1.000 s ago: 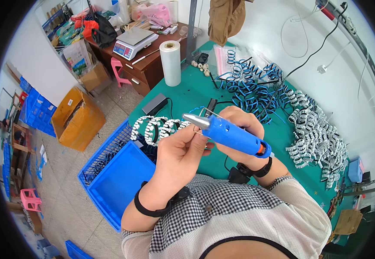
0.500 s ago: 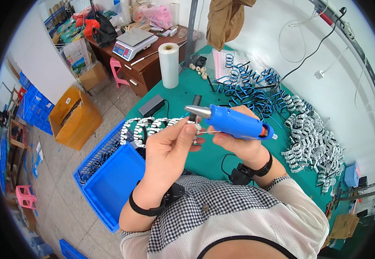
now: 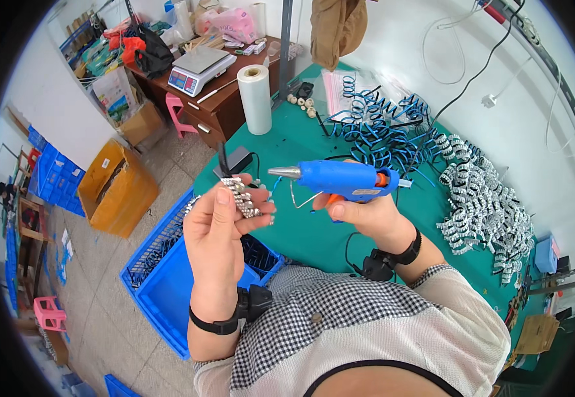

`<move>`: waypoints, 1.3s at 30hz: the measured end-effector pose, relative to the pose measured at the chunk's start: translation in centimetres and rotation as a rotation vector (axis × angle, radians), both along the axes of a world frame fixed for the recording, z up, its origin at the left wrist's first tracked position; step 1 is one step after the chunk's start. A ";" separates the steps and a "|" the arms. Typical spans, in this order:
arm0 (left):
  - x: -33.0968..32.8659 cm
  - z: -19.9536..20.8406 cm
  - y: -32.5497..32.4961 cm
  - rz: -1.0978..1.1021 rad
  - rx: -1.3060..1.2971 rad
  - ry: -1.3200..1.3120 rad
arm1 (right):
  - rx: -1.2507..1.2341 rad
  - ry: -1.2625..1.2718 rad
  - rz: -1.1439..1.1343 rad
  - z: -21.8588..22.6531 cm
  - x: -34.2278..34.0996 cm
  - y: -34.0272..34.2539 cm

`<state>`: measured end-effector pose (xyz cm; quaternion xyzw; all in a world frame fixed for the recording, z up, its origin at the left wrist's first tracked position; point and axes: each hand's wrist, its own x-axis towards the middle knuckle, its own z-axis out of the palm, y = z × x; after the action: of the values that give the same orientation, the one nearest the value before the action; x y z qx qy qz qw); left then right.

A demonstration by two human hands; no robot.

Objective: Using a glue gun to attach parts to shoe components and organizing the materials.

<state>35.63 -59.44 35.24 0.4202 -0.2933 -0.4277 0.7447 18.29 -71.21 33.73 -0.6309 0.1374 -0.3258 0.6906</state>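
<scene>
My right hand (image 3: pixel 375 220) is closed around a blue hot glue gun (image 3: pixel 337 177) with a silver nozzle pointing left and an orange trigger. A clear glue stick pokes out of its back end, and a bent wire stand hangs under it. To the left, my left hand (image 3: pixel 216 223) pinches a silver-white and black coiled strip (image 3: pixel 242 198) between thumb and fingers. A black flat end (image 3: pixel 223 159) sticks up from that coil. The nozzle tip is apart from the strip, a short way to its right. Both wrists wear black straps with small devices.
On the green table (image 3: pixel 300 251) lie blue-black coils (image 3: pixel 386 132), a heap of white-black coils (image 3: pixel 482 198), a grey adapter (image 3: pixel 238 161), wooden beads (image 3: pixel 302 104) and a plastic film roll (image 3: pixel 254 99). A blue tray (image 3: pixel 165 298) rests on a blue crate at left. A black cord (image 3: pixel 476 79) hangs at right.
My left hand has moved left and down with the coiled strip, away from the glue gun. The glue gun has shifted slightly left and turned closer to level, its nozzle now apart from the strip.
</scene>
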 end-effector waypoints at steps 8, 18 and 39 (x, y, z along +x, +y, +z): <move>-0.2 -0.2 -0.3 0.075 -0.004 -0.201 | -0.021 0.051 -0.038 -1.0 0.3 0.0; -1.0 0.4 -1.3 0.067 0.002 -0.125 | -0.203 0.006 -0.073 -0.8 0.5 0.2; -1.8 0.2 -2.1 0.163 -0.049 -0.234 | -0.382 0.073 -0.236 -1.5 0.2 0.3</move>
<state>33.84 -61.49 35.47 0.4714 -0.3535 -0.3063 0.7477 18.53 -70.90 32.23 -0.7410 0.1707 -0.4014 0.5105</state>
